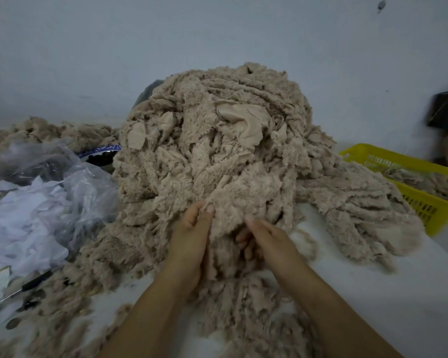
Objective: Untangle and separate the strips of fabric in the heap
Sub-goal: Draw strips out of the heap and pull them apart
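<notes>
Large heap (217, 140) of beige fuzzy fabric strips piled on white table (388, 293), directly ahead of and above both hands, against a pale wall. Left hand (192, 239) at the near foot of the heap, thumb and fingers pinched shut on a fold of fleecy strip (246, 192) that rises from the grip into the pile. Right hand (267, 241) just right of the left, nearly touching it, fingers curled into the same bunch of fabric; thumb on top, fingertips buried in the pile, so closed on the strip as far as visible. Both forearms entering from the near edge, converging on 1 spot. More strips trailing toward the body beneath and between the wrists. To the right of the right hand, a long flattened bundle of strips (360, 210) running off the heap across the table, its far part reaching a yellow plastic basket (424, 210), which holds some beige fabric. To the left of the left hand, a clear plastic bag (70, 182) with white scraps (23, 223), touching the heap's left flank. Near left, black-handled scissors (18, 290) lying on scattered strips. Beyond the bag, a second low pile of beige strips (49, 130) by the wall. Dark blurred object at far right, not identifiable.
</notes>
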`<state>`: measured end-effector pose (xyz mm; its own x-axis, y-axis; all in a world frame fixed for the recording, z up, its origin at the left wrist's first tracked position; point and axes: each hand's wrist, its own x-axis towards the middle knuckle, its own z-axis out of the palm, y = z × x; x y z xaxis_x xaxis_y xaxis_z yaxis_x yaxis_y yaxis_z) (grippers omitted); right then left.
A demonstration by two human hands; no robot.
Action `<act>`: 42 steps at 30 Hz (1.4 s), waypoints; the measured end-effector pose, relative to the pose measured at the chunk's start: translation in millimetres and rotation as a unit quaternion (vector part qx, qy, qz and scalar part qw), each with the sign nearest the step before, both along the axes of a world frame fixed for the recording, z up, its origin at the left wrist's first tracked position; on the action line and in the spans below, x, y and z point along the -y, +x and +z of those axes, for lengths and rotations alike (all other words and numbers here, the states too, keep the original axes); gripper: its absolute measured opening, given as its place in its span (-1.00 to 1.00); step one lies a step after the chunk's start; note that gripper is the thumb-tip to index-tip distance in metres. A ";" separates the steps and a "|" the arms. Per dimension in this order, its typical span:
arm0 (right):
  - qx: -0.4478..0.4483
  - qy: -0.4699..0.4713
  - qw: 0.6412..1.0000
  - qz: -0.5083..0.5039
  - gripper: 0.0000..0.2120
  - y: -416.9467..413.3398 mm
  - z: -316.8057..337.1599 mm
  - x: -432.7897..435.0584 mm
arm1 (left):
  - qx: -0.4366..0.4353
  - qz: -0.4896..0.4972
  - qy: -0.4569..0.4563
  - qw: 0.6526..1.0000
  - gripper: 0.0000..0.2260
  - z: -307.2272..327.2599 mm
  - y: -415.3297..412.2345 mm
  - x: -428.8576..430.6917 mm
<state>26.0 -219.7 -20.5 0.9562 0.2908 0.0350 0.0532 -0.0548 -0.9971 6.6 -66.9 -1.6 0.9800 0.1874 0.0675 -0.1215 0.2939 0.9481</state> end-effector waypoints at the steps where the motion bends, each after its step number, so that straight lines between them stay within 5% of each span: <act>1: -0.019 0.030 0.999 -0.008 -0.36 1.1 0.2 0.2 | 0.021 0.003 0.065 0.998 -0.82 0.4 -2.7 1.1; 4: -0.063 0.117 0.991 0.010 -0.34 1.0 2.3 -1.7 | 0.091 -0.034 0.252 0.963 -0.62 -0.2 -11.8 9.7; 9: -0.169 0.207 0.959 -0.098 -0.77 3.5 10.7 4.0 | 0.138 -0.094 0.314 0.935 -0.71 -0.5 -15.2 22.4; 12: -0.189 0.282 0.929 -0.145 -0.82 7.3 16.2 11.4 | 0.135 -0.033 0.239 0.961 -0.79 -0.8 -10.5 13.0; 15: -0.207 0.330 0.905 -0.169 -0.79 9.9 19.5 18.0 | 0.057 -0.010 0.122 0.991 -0.64 1.0 -8.7 3.5; 22: -0.171 0.393 0.897 -0.110 -0.80 14.0 18.7 27.8 | -0.002 0.135 0.048 0.990 -0.67 11.0 -1.6 -18.0; 27: -0.130 0.379 0.911 -0.100 -0.75 13.7 16.5 26.8 | -0.023 0.067 -0.085 0.994 -0.74 13.4 3.8 -26.8; 32: -0.088 0.400 0.911 0.053 -0.71 6.4 16.5 18.1 | 0.018 -0.083 -0.019 0.996 -0.72 4.1 -3.3 -9.8; 36: -0.037 0.223 0.958 0.176 -0.49 -4.5 11.1 3.4 | 0.033 -0.171 0.042 0.984 -0.49 -3.3 -6.8 3.0; 38: -0.030 0.130 0.982 0.136 -0.46 -4.4 7.0 -0.8 | 0.015 -0.129 0.050 0.990 -0.63 -2.2 -5.3 0.7; 42: -0.015 0.152 0.988 0.036 -0.49 3.9 6.4 6.4 | -0.027 -0.089 -0.197 0.976 -0.73 -1.0 6.2 -10.5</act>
